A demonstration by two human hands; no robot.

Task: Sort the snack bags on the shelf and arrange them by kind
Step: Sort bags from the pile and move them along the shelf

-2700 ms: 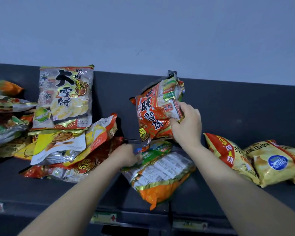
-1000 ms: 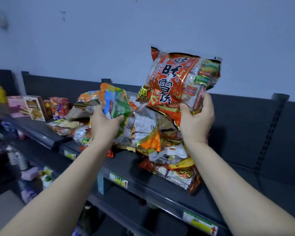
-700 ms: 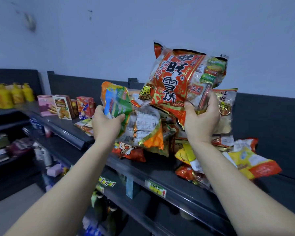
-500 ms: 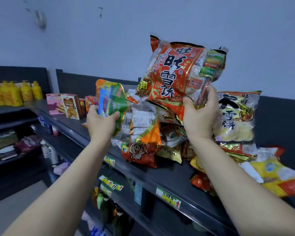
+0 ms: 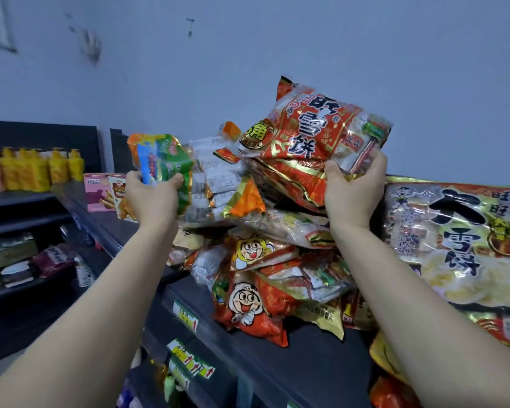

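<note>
While both arms reach out over the shelf, right hand [image 5: 352,189]: grips the lower right corner of a red bag [image 5: 312,131], thumb on the printed front, fingers curled behind.
Red bag: held up in the air above the pile, tilted, its top corner against the wall [image 5: 277,39]; large black characters and a gold border on the front.
Left hand [image 5: 152,198]: clasps one end of a green and orange bag [image 5: 162,160], thumb across the front.
Green and orange bag: raised at the left of the pile, level with the boxes; its far end, with a white printed panel, reaches toward the red bag. Whether it rests on the pile cannot be told.
Pile of bags [image 5: 265,278]: heaped on the shelf between the two forearms, mostly red and gold; two show a cartoon face.
Silver bag [image 5: 454,240]: large, standing at the right, just beside the right wrist.
Shelf [image 5: 306,369]: dark, with price labels [image 5: 186,315] on its front edge.
Boxes [image 5: 100,195]: pink and cream, standing farther left on the shelf.
Yellow bottles [image 5: 42,169]: in a row at the far left, blurred.
</note>
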